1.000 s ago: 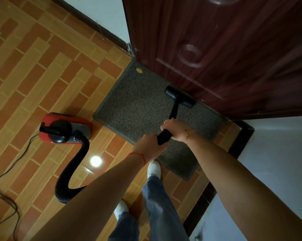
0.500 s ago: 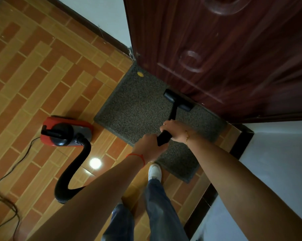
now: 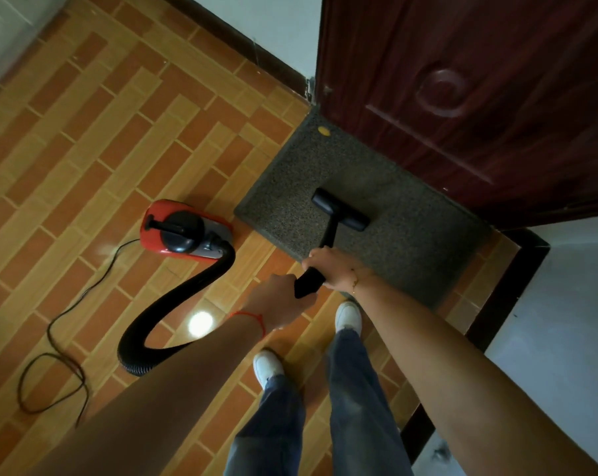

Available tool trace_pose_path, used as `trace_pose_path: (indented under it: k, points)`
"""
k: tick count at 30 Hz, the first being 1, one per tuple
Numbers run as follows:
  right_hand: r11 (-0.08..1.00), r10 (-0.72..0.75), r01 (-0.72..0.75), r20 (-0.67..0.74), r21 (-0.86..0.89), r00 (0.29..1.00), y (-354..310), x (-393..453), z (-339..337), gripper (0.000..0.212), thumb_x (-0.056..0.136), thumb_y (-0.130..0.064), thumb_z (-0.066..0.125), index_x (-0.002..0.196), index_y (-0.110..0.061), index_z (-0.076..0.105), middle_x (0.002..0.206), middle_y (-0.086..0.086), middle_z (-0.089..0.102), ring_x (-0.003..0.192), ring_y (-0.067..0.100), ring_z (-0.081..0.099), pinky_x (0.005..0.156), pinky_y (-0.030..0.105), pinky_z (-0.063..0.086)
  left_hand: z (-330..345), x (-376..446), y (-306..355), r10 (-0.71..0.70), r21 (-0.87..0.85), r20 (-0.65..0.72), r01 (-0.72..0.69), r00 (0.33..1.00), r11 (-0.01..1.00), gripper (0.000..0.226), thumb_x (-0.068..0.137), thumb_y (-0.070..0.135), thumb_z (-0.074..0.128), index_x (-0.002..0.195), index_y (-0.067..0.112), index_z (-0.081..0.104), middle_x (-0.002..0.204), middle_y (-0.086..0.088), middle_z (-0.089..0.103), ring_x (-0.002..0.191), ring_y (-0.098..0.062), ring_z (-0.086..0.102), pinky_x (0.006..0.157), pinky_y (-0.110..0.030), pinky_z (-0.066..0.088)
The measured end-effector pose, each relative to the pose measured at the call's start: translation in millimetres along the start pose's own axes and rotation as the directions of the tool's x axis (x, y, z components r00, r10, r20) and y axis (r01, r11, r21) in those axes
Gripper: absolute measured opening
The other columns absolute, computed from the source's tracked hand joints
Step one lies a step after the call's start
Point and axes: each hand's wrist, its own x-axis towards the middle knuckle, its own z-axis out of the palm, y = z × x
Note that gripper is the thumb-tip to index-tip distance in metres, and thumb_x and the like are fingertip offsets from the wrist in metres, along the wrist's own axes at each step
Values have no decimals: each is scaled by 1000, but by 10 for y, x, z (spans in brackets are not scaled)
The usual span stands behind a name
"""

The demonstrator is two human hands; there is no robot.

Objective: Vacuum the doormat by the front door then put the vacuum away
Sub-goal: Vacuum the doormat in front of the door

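Observation:
A grey speckled doormat (image 3: 301, 187) lies on the tiled floor against a dark red door (image 3: 479, 97). The black vacuum nozzle (image 3: 340, 209) rests flat on the mat's middle. Its black wand (image 3: 328, 235) runs back to my hands. My right hand (image 3: 332, 267) grips the wand higher up, and my left hand (image 3: 280, 300) grips its lower end. The red canister vacuum (image 3: 184, 231) sits on the floor left of the mat, joined by a ribbed black hose (image 3: 160, 324). A small yellow spot (image 3: 324, 131) marks the mat's far corner.
A thin black power cord (image 3: 60, 338) loops across the orange brick-pattern tiles (image 3: 101, 149) at the left. White walls with dark skirting (image 3: 507, 290) flank the door on both sides. My white shoes (image 3: 348, 316) stand just short of the mat's near edge.
The nozzle has been pulled back from the door's foot toward the mat's middle. Both hands stayed on the wand. My view has shifted right and back, so the canister sits nearer the centre.

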Motion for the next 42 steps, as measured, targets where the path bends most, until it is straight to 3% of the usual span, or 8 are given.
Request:
trace_pose_path:
  k: [4,10,15,21,26,33,40,42]
  points:
    - [1000,-7,7,-8,-1,1000,-548,80,239,22,89,-5,48,104,-14,61,110,8,59,101,28,62,82,43,54,64,-285,-517,-2,50,-3,2,1000,999,37,94,48,48,91,14,61,65,-2,62,54,-17,58,62,-35,55]
    - [999,1,-1,2,-35,1000,-1204,108,468,22,92,-3,46,108,-11,60,111,11,59,98,30,63,78,39,52,177,-621,-1084,-33,108,-1,33,999,994,34,89,52,48,87,19,59,69,0,63,56,-17,60,60,-33,55]
    - [1000,-19,19,6,7,1000,-1546,118,582,19,90,-1,49,103,-11,58,107,10,60,96,28,64,75,35,52,197,-844,-1374,-26,166,-8,27,1000,986,35,92,52,47,90,20,60,69,2,60,57,-13,55,53,-25,46]
    - [999,-39,39,-24,5,999,-1747,181,627,21,90,1,52,105,-10,61,109,11,61,97,29,66,75,34,53,212,-941,-1570,-29,164,-20,31,999,986,31,93,52,47,93,22,57,74,1,64,59,-13,59,57,-27,51]
    - [999,-48,48,-31,-7,998,-1665,206,641,21,90,1,52,105,-10,61,110,10,60,98,30,65,74,34,50,234,-861,-1537,-33,128,-10,34,999,991,35,92,49,46,94,18,61,71,0,64,56,-14,58,60,-30,55]
    - [999,-35,35,-16,-3,999,-1297,310,489,25,88,3,51,106,-13,60,112,10,58,101,33,61,80,39,53,121,-544,-1296,-29,142,-5,29,1000,989,34,92,50,47,93,19,60,72,2,60,58,-14,54,54,-25,46]
    - [999,11,-12,-30,-35,999,-609,504,43,22,90,4,45,101,-9,59,113,11,58,104,32,58,72,34,45,-197,17,-769,-25,112,-34,28,999,993,36,92,52,47,95,18,60,75,-1,61,64,-17,58,55,-28,45]
    - [998,16,-17,-21,-53,1000,-339,542,-114,23,91,4,44,104,-9,58,116,12,55,107,34,55,76,36,47,-284,217,-553,-17,81,-34,19,999,996,37,91,51,48,94,16,61,75,-2,62,65,-19,60,58,-30,47]
